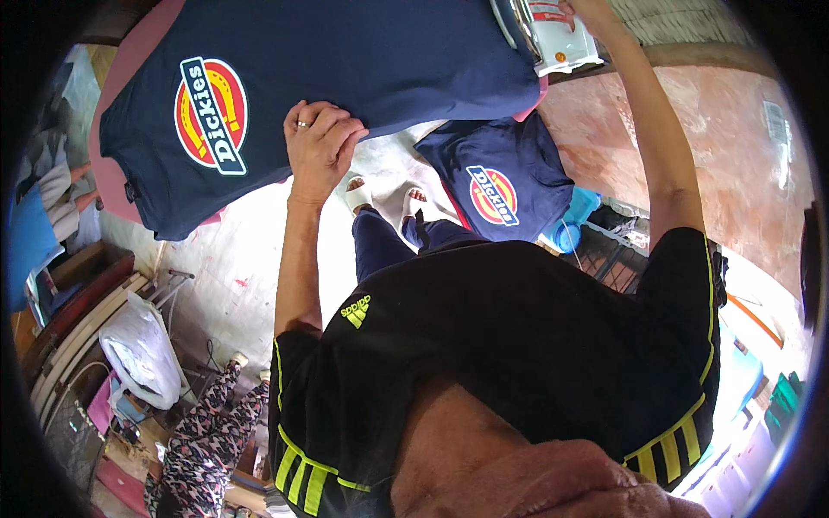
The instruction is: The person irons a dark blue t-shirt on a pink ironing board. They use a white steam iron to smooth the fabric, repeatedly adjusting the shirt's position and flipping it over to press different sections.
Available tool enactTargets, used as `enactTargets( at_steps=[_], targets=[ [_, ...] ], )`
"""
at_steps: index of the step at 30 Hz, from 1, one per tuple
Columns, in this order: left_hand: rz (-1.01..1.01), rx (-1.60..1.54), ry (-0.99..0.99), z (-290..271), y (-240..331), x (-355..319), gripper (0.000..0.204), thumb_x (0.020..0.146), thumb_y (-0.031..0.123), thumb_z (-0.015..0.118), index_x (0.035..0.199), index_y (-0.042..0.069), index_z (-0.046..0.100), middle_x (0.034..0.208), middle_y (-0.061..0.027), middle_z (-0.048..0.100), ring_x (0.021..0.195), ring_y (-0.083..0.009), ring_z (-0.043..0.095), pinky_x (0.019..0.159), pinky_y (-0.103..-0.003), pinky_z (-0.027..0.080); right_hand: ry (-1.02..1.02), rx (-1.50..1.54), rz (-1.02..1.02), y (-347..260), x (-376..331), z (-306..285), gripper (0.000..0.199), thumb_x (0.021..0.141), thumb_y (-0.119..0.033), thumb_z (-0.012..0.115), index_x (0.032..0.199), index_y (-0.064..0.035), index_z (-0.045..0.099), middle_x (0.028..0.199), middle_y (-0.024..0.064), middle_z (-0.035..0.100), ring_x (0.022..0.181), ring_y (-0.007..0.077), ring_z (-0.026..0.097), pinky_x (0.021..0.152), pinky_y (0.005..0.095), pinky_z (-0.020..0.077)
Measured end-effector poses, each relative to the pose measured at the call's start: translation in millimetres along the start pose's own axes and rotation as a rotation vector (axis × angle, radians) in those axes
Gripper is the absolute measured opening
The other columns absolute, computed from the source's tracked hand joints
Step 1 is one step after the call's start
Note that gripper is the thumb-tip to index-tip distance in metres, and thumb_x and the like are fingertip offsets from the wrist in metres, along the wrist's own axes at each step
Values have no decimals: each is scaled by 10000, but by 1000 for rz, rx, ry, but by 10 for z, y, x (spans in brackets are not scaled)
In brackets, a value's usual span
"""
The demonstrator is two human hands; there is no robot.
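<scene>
"ironing done?"
"partway, i'd guess: shirt [345, 60] under curled left hand [322, 148], grip unclear; right hand [591, 14] closed round iron [560, 45]."
"other shirt [509, 164]?"
"right of left hand; done or not, can't tell."

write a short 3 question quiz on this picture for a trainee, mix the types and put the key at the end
1. True or false: the left hand is at the near edge of the large navy shirt.
2. Multiple choice: what is the right hand on?
a) a plastic bag
b) an iron
c) a cardboard box
3. Count: how many navy shirts with a printed emblem can be seen?

Key:
1. True.
2. b, an iron, white, near the top of the picture.
3. Two; the second shirt shows to the right of the person's feet.
</scene>
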State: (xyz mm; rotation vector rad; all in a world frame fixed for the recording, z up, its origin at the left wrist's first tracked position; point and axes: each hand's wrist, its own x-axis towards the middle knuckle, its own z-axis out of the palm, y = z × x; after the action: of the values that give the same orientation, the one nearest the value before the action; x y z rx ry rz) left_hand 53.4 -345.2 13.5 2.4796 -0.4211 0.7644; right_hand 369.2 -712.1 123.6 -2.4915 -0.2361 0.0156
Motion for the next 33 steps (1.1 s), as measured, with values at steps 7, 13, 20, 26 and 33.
enactTargets(
  at_steps=[7,13,20,26,33],
  targets=[
    [-31,-14,20,-41,73,-82,194,760,175,852,896,140,718,1002,-10,639,1029,-229,613,980,-454,431,-247,287,103,-944,-601,414,378,1046,-399,505,922,-48,569,652,33,537,528,160,567,495,348,508],
    [-288,233,49,-136,187,-326,515,896,504,704,1256,137,666,1344,-118,542,1310,-335,458,1055,-514,308,-581,144,-294,-1379,-965,929,390,1035,-382,544,1081,0,610,711,68,590,598,132,570,558,321,462],
    [-480,133,148,-464,28,-334,358,887,327,733,1171,111,704,1244,-98,596,1200,-304,543,977,-459,357,-701,-24,-734,-2012,-955,1041,484,1013,-455,576,1028,29,596,841,300,643,731,429,637,706,479,488],
    [-485,465,46,-539,-677,136,519,1004,474,565,1407,148,586,1510,-144,466,1402,-372,415,1114,-592,302,-420,11,-562,-2400,-373,1452,524,1014,-484,568,1015,37,620,832,290,677,750,400,683,715,471,511],
    [-535,466,179,-1073,-1724,315,372,951,415,664,1237,182,713,1373,-104,580,1269,-326,513,1020,-553,376,-344,-37,-702,-2943,381,1696,460,1002,-472,613,1059,-16,637,897,257,708,797,374,710,743,452,533]
  ],
)
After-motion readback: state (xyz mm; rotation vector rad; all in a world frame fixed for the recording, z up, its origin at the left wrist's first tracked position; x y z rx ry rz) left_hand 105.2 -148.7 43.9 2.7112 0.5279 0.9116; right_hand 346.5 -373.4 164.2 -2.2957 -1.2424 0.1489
